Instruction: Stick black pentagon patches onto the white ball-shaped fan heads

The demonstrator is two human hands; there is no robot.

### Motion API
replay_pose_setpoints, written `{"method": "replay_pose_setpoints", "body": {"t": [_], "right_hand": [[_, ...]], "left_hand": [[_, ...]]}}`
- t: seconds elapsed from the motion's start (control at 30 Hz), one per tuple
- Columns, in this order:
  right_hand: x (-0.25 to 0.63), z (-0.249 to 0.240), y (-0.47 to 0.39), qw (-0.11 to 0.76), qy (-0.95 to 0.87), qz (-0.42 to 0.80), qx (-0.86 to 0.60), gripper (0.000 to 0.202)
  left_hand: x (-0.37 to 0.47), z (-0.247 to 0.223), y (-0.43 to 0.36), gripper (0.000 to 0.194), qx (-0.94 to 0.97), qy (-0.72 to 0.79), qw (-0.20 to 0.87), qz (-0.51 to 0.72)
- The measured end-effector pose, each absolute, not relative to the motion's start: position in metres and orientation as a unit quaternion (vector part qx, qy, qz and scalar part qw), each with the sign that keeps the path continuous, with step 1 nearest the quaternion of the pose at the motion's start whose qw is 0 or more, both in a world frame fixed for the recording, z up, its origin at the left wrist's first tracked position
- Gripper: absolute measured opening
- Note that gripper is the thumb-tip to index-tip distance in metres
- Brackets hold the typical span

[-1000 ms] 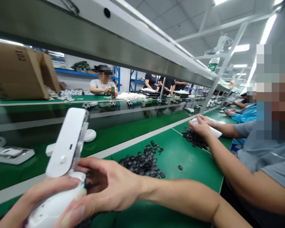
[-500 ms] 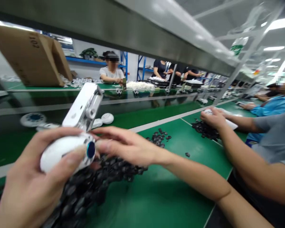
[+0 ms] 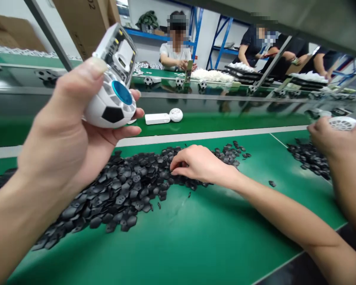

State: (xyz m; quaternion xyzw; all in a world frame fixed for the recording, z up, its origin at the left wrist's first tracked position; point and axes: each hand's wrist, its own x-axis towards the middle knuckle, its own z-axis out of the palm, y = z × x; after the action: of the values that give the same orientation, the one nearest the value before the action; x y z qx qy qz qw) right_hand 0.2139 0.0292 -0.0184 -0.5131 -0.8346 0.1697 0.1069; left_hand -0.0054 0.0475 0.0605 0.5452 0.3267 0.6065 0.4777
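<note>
My left hand (image 3: 68, 107) is wrapped round a white handheld fan (image 3: 109, 97), raised at the upper left. The fan's round head has a blue disc and a black pentagon on it, and its handle shows an open inside. Over the pile of black pentagon pieces (image 3: 121, 182) on the green table (image 3: 195, 237), my right hand (image 3: 195, 164) reaches down with fingertips pinched at the pile's right part. Whatever lies between those fingertips is too small to make out.
Beyond the pale strip, a white fan (image 3: 163, 117) lies on the green belt. At the right, a co-worker's hands (image 3: 335, 136) hold a white part near another black pile (image 3: 310, 158). Football-patterned parts (image 3: 179, 82) line the far side; people work behind, near cardboard boxes (image 3: 80, 23).
My right hand has left the fan and moved down and right to the black pile. My left hand has lifted and turned the fan, showing a black pentagon. The view has shifted.
</note>
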Motion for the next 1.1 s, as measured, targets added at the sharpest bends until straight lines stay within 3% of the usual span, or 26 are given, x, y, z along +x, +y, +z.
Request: {"method": "replay_pose_setpoints", "body": {"t": [0.33, 0.53, 0.7, 0.83, 1.1], "right_hand": [[0.202, -0.027, 0.020, 0.140, -0.851, 0.144, -0.486, 0.008], [0.214, -0.017, 0.019, 0.321, -0.896, 0.073, -0.298, 0.008], [0.217, -0.006, 0.015, 0.407, -0.890, -0.041, -0.200, 0.013], [0.225, 0.018, -0.006, 0.372, -0.899, -0.169, -0.155, 0.023], [0.231, 0.044, -0.031, 0.318, -0.905, -0.228, -0.168, 0.020]], "left_hand": [[-0.006, 0.056, 0.051, 0.021, 0.549, 0.341, 0.509, 0.569], [-0.002, 0.057, 0.050, 0.008, 0.481, 0.324, 0.573, 0.579], [-0.005, 0.052, 0.053, 0.011, 0.482, 0.319, 0.584, 0.571], [-0.006, 0.048, 0.055, 0.014, 0.487, 0.304, 0.592, 0.565], [-0.004, 0.048, 0.055, 0.030, 0.485, 0.306, 0.599, 0.559]]}}
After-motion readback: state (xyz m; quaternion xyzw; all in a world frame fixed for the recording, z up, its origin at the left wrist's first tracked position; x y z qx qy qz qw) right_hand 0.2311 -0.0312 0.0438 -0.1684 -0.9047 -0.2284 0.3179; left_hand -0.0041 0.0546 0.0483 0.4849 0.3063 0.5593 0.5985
